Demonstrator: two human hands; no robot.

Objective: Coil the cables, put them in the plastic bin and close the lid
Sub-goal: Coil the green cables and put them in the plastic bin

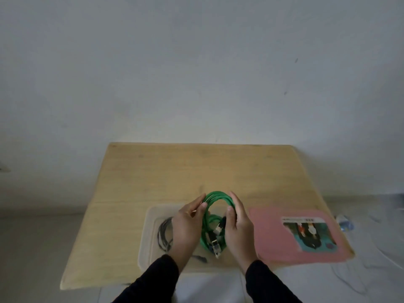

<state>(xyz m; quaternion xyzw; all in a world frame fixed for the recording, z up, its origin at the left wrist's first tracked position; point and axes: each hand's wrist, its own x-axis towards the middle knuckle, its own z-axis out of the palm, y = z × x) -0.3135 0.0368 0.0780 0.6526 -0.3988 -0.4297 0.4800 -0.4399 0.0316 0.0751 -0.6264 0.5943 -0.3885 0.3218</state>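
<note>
A coiled green cable (215, 199) stands upright between my hands, above the clear plastic bin (146, 232) near the table's front edge. My left hand (188, 226) grips the coil's left side, thumb on the loop. On the coil's right side my right hand (238, 226) holds it, the thumb pressing inward. The cable's connectors (215, 243) hang at the coil's lower end. A coiled grey cable (164, 235) lies inside the bin at its left. The pink lid (273, 237), with a picture label, lies flat on the table to the right of the bin.
The wooden table (196, 169) stands against a pale wall. A small bottle (345, 224) and thin white wires (354, 278) lie on the floor to the right. A dark connector end (200, 258) rests at the bin's front.
</note>
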